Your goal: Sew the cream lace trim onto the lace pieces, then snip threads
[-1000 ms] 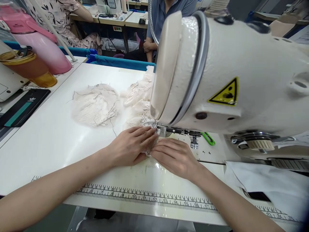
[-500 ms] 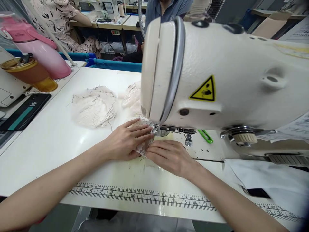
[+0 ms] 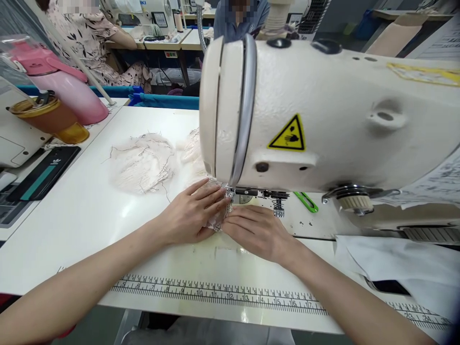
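Rests left hand [image 3: 194, 212], with fingers nearly straight and slightly spread, flat on lace [image 3: 217, 222] just under sewing machine [image 3: 305, 110]. Touches lace edge with bunched fingertips of right hand [image 3: 257, 235]; cannot tell pinch from mere contact. Farther out, on table [image 3: 89, 215]: thready cloth [image 3: 142, 163] leftward, green cutter [image 3: 306, 202] rightward.

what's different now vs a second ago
The viewpoint has shifted: the sewing machine appears farther left in the picture, hiding more of the pale gathered fabric behind its head. Nothing was visibly taken hold of or let go. The left hand stays on the lace, the right hand at its edge; the round fabric piece lies as before.
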{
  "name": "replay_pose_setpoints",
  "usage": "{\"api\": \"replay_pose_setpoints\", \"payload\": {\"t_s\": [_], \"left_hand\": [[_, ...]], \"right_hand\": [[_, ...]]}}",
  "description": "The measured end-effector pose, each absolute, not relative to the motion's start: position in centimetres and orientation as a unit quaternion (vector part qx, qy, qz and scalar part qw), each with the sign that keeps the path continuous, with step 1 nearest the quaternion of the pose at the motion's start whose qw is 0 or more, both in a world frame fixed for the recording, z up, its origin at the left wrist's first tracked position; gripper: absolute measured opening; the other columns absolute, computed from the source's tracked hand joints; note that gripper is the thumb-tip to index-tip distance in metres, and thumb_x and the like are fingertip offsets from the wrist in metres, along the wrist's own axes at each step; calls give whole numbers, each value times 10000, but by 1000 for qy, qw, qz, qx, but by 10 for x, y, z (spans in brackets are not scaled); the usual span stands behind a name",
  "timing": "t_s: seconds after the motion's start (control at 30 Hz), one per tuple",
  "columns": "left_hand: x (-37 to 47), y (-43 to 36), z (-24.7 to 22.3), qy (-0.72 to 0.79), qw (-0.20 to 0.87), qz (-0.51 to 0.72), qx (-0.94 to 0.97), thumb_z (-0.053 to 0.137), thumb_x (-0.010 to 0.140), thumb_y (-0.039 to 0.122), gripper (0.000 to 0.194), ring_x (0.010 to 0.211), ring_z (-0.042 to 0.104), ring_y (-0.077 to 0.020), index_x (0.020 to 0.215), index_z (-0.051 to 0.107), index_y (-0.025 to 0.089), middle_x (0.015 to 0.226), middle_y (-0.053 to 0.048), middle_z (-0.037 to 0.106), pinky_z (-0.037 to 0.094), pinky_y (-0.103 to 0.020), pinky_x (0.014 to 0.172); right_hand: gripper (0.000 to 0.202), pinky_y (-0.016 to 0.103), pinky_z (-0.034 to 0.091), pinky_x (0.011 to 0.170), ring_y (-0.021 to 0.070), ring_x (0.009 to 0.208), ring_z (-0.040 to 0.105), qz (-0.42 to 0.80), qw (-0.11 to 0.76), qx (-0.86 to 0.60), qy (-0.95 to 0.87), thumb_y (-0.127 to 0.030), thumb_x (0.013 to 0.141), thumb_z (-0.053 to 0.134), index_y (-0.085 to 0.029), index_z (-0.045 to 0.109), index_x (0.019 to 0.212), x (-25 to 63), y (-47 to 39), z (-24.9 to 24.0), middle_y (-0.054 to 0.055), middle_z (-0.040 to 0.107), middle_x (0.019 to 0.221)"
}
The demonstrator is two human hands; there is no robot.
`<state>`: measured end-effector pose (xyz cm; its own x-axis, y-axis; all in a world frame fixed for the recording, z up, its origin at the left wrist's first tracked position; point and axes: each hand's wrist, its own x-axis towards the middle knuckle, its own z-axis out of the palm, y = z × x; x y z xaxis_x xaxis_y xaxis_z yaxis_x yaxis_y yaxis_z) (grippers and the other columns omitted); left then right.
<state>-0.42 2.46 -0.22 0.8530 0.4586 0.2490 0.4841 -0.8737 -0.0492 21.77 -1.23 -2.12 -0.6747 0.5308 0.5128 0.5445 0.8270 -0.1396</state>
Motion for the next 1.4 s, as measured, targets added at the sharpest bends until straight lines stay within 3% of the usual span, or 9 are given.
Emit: {"api": "replay_pose_setpoints", "payload": {"t_s": [0.17, 0.47, 0.73, 0.87, 1.07, 1.23, 1.4], "left_hand": [[1, 20, -4, -263, 70, -115, -956, 492, 850, 321, 513, 1260, 511, -302, 1314, 554, 113, 1298, -114, 608, 370, -472, 1098], [5, 17, -4, -283, 96, -118, -947, 455, 887, 348, 494, 1254, 510, -279, 1330, 537, 144, 1274, -95, 626, 329, -470, 1115], [6, 15, -6, -293, 96, -105, -945, 464, 890, 358, 492, 1265, 500, -271, 1348, 518, 184, 1274, -80, 626, 295, -482, 1132], [6, 16, -5, -292, 92, -98, -947, 453, 907, 366, 499, 1285, 483, -273, 1374, 485, 194, 1294, -82, 612, 285, -494, 1137], [4, 17, -5, -268, 94, -119, -951, 459, 923, 356, 466, 1286, 495, -270, 1349, 497, 170, 1335, -83, 585, 310, -500, 1136], [6, 19, -7, -211, 95, -188, -954, 412, 955, 174, 261, 1160, 611, -178, 1104, 621, 125, 1230, -51, 662, 413, -373, 1104], [5, 22, -6, -219, 83, -192, -953, 405, 964, 184, 237, 1103, 650, -190, 967, 629, 106, 1161, -95, 691, 477, -365, 1056]], "right_hand": [[208, 267, 536, 797, 145, 931, 641, -43, 272, -311, -910, -83, 901, 511, -216, 670, 890, 221, -14, -23, 11, 718, 832], [205, 248, 534, 812, 105, 811, 643, -71, 252, -316, -912, -77, 899, 491, -209, 632, 831, 225, -6, -14, -23, 707, 793], [91, 241, 511, 725, 92, 758, 639, -97, 266, -317, -905, -133, 895, 560, -196, 625, 906, 230, -2, -8, -33, 706, 792], [44, 226, 446, 633, 71, 697, 620, -137, 270, -341, -890, -180, 891, 599, -208, 633, 890, 231, -4, -2, -53, 700, 744], [71, 242, 412, 623, 67, 580, 544, -168, 244, -378, -877, -242, 883, 628, -226, 658, 821, 230, -6, 3, -55, 697, 717], [135, 246, 469, 706, 103, 757, 636, -97, 252, -354, -896, -215, 928, 551, -239, 681, 903, 231, -4, -7, -19, 729, 844], [202, 285, 501, 839, 124, 909, 648, -61, 252, -333, -907, -138, 927, 520, -245, 692, 928, 227, -5, -17, -15, 736, 951]]}}
